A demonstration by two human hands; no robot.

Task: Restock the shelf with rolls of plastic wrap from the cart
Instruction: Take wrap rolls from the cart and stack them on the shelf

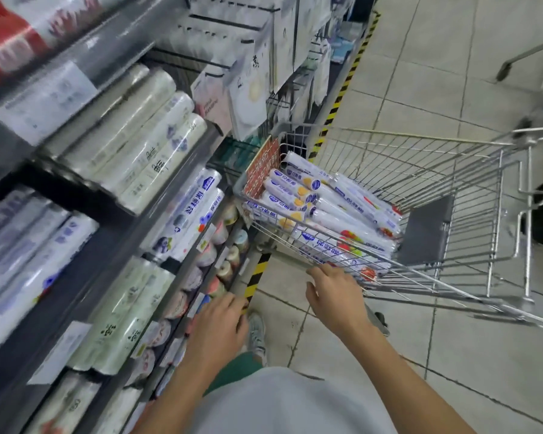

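A wire shopping cart [452, 195] stands on the tiled floor to the right of the shelving. Several white rolls of plastic wrap [333, 211] with blue and fruit labels lie piled in its near-left corner. My right hand [336, 292] is stretched toward the cart's near rim, fingers apart and empty, its fingertips at the wire. My left hand [220, 327] hangs lower, in front of the shelf edge, palm down and empty. The shelf [113, 233] on the left holds rows of similar rolls [182, 214], blurred by motion.
Hanging packaged goods [254, 73] fill the pegs beyond the shelf. A yellow-and-black striped strip [336, 104] runs along the shelf base. A second cart's handle [527, 57] shows at the top right. My shoe [257, 333] rests on the tiles.
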